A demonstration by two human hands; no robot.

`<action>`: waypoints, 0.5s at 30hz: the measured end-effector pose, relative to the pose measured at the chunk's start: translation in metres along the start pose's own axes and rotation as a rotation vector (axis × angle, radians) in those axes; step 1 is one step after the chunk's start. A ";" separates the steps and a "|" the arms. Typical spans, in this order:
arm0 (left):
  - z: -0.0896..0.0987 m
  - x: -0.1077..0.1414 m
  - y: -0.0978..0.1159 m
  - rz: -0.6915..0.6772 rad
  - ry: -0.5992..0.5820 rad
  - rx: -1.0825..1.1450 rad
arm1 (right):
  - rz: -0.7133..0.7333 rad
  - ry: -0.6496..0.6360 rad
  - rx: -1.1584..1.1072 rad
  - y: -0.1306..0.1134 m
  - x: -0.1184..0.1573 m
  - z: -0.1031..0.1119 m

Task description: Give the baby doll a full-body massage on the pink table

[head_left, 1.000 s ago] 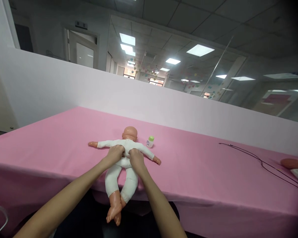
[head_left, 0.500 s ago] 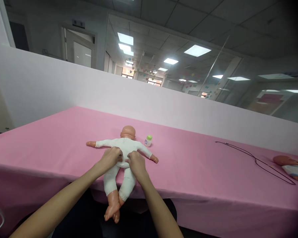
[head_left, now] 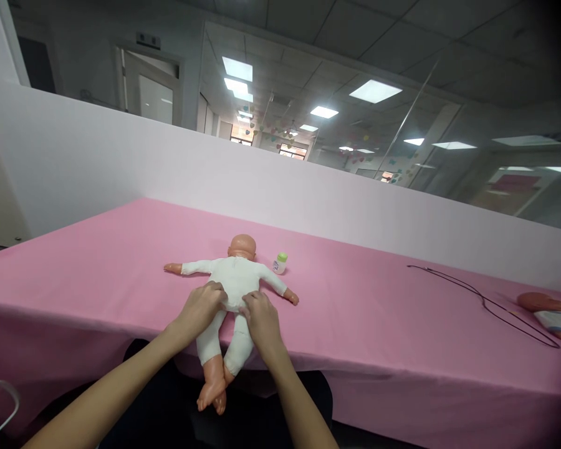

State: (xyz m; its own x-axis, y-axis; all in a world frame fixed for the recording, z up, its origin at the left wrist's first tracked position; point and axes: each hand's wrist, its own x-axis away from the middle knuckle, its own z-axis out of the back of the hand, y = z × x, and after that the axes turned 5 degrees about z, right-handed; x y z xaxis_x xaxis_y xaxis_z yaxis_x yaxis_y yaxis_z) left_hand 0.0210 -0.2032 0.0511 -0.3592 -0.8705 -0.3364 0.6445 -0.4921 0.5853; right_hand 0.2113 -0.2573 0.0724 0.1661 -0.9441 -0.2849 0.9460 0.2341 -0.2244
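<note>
A baby doll point(head_left: 236, 280) with a white cloth body lies face down on the pink-covered table point(head_left: 346, 312), its arms spread and its crossed feet hanging past the front edge. My left hand point(head_left: 209, 301) rests on the left side of its lower back, fingers curled in. On the right side, at hip height, my right hand point(head_left: 260, 313) touches the doll with bent fingers. Whether either hand pinches the cloth is hidden. A small jar point(head_left: 280, 263) with a green lid stands beside the doll's right-hand shoulder.
A thin dark cord point(head_left: 484, 299) lies looped on the right of the table. Near the right edge is a second doll point(head_left: 542, 308). A white wall point(head_left: 308, 196) with glass above runs behind the table. A white cable point(head_left: 14, 396) shows at lower left.
Both hands have moved slightly down and outward, from the middle of the doll's lower back to its sides near the hips. The doll lies as before.
</note>
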 end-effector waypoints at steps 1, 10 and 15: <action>-0.005 0.001 -0.001 0.008 -0.010 -0.024 | -0.013 -0.010 0.020 -0.001 0.000 -0.005; 0.011 -0.012 0.008 0.006 -0.095 0.095 | -0.033 0.108 -0.361 0.030 -0.004 -0.016; 0.029 -0.065 0.014 0.050 0.112 0.277 | -0.157 0.157 -0.557 0.060 -0.012 -0.009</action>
State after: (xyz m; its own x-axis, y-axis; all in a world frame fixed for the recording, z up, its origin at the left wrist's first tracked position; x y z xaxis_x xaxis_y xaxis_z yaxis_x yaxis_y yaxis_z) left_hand 0.0336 -0.1534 0.1023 -0.2450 -0.8953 -0.3719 0.4452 -0.4447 0.7772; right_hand 0.2631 -0.2301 0.0539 -0.0474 -0.9416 -0.3334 0.6606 0.2208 -0.7175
